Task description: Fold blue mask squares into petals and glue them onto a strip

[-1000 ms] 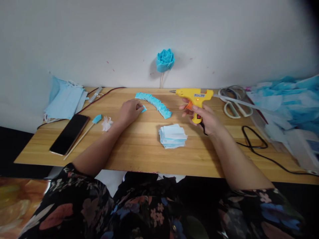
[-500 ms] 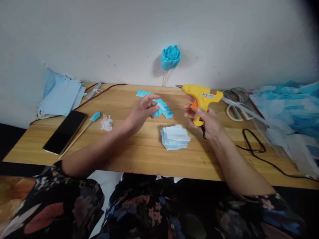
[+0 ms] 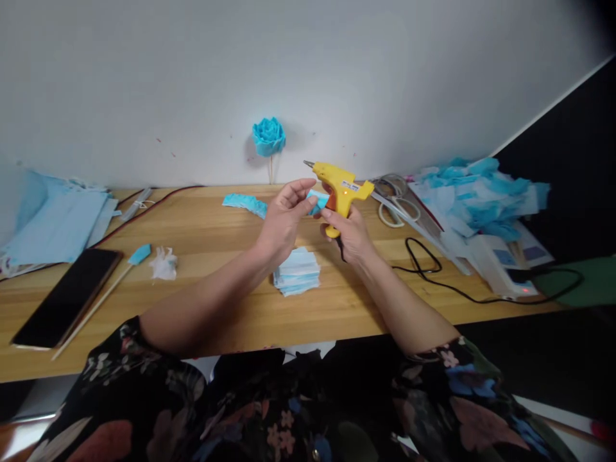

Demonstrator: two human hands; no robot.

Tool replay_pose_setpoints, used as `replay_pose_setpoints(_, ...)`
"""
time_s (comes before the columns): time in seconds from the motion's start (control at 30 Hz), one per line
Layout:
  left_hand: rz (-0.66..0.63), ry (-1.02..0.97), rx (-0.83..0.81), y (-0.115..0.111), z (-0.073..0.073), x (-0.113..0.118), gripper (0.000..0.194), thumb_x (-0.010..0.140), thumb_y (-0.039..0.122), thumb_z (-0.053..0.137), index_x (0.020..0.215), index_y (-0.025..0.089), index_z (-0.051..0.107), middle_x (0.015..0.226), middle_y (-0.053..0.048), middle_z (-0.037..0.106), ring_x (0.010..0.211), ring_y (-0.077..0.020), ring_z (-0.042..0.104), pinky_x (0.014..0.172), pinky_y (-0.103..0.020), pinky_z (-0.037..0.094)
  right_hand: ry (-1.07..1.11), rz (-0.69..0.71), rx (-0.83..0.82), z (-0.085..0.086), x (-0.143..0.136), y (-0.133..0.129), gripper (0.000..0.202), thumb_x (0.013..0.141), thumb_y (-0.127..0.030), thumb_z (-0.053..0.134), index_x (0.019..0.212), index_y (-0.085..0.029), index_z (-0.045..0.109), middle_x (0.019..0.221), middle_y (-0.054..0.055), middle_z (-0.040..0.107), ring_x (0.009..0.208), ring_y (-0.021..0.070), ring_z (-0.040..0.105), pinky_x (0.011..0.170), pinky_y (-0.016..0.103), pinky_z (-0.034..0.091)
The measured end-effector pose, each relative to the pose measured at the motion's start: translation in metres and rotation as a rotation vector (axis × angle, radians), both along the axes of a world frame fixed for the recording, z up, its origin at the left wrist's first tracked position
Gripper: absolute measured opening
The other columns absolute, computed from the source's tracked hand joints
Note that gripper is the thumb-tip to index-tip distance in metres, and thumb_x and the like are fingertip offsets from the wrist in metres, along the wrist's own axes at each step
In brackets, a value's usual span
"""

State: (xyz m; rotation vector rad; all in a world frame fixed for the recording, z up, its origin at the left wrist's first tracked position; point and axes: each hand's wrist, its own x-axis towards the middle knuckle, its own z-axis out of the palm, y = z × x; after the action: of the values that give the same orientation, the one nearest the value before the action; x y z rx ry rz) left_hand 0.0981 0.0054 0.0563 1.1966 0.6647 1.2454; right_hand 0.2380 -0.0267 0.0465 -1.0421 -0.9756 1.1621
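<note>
My right hand (image 3: 353, 231) is wrapped round the handle of a yellow glue gun (image 3: 341, 186), its nozzle pointing up and left. Between the thumb and fingers of my left hand (image 3: 285, 215) is a small blue piece (image 3: 318, 200), close beside the gun; fingertips of my right hand seem to touch its lower edge. Behind my left hand lies a row of folded blue pieces (image 3: 243, 201). Below my hands sits a stack of pale blue squares (image 3: 297, 273). A blue flower (image 3: 269, 136) on a stick stands against the wall.
At the left are face masks (image 3: 58, 218), a phone (image 3: 67, 298), a stick with a blue tip (image 3: 140, 254) and a white scrap (image 3: 164, 264). Scissors (image 3: 398, 213), a black cord (image 3: 423, 273), a blue-white pile (image 3: 481, 196) and a power strip (image 3: 505, 269) lie right.
The view has turned to the right. My hands have come together, and a blue piece now shows in my left hand. The glue gun is still in my right hand.
</note>
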Motion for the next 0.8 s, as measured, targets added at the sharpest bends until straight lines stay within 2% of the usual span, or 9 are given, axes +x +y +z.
replay_pose_setpoints(0.23, 0.035, 0.026, -0.012, 0.001, -0.002, 0.009, 0.026, 0.089, 0.022, 0.071, 0.115, 0.025, 0.065, 0.105, -0.003, 0.068, 0.104, -0.0166, 0.066, 0.092, -0.030, 0.053, -0.052, -0.099, 0.077, 0.001, 0.001, 0.003, 0.042, 0.067, -0.043, 0.083, 0.102, -0.025, 0.071, 0.079, -0.003, 0.060, 0.072, 0.0130, 0.057, 0.068, 0.028, 0.049)
replay_pose_setpoints(0.43, 0.007, 0.048, -0.005, 0.000, -0.008, -0.001, 0.028, 0.082, 0.017, 0.074, 0.108, 0.022, 0.068, 0.100, -0.002, 0.072, 0.096, -0.0149, 0.066, 0.092, -0.030, 0.053, -0.064, -0.125, 0.088, 0.006, 0.005, 0.005, 0.028, 0.066, -0.038, 0.079, 0.087, -0.023, 0.068, 0.067, -0.005, 0.056, 0.060, 0.0106, 0.049, 0.062, 0.028, 0.046)
replay_pose_setpoints(0.6, -0.061, 0.294, 0.093, -0.001, 0.000, -0.020, 0.029, 0.078, 0.015, 0.075, 0.106, 0.020, 0.074, 0.094, -0.003, 0.075, 0.086, -0.0154, 0.066, 0.082, -0.029, 0.052, -0.232, -0.104, 0.043, -0.004, 0.011, 0.010, 0.024, 0.067, -0.040, 0.079, 0.080, -0.023, 0.068, 0.066, -0.003, 0.059, 0.059, 0.0116, 0.051, 0.055, 0.027, 0.045)
replay_pose_setpoints(0.7, -0.087, 0.474, 0.147, 0.001, 0.009, -0.032, 0.024, 0.080, 0.023, 0.077, 0.103, 0.020, 0.078, 0.086, -0.002, 0.076, 0.076, -0.0154, 0.064, 0.073, -0.028, 0.050, -0.342, -0.084, 0.050, -0.012, 0.014, 0.013, 0.024, 0.071, -0.043, 0.079, 0.082, -0.024, 0.071, 0.067, -0.002, 0.061, 0.058, 0.0124, 0.052, 0.054, 0.028, 0.045)
replay_pose_setpoints(0.8, -0.065, 0.590, 0.185, 0.004, 0.019, -0.038, 0.016, 0.083, 0.028, 0.074, 0.095, 0.019, 0.080, 0.087, -0.004, 0.078, 0.075, -0.0164, 0.065, 0.070, -0.029, 0.048, -0.394, -0.076, 0.071, -0.015, 0.015, 0.014, 0.021, 0.075, -0.043, 0.079, 0.082, -0.026, 0.072, 0.069, -0.001, 0.063, 0.060, 0.0136, 0.053, 0.054, 0.028, 0.046)
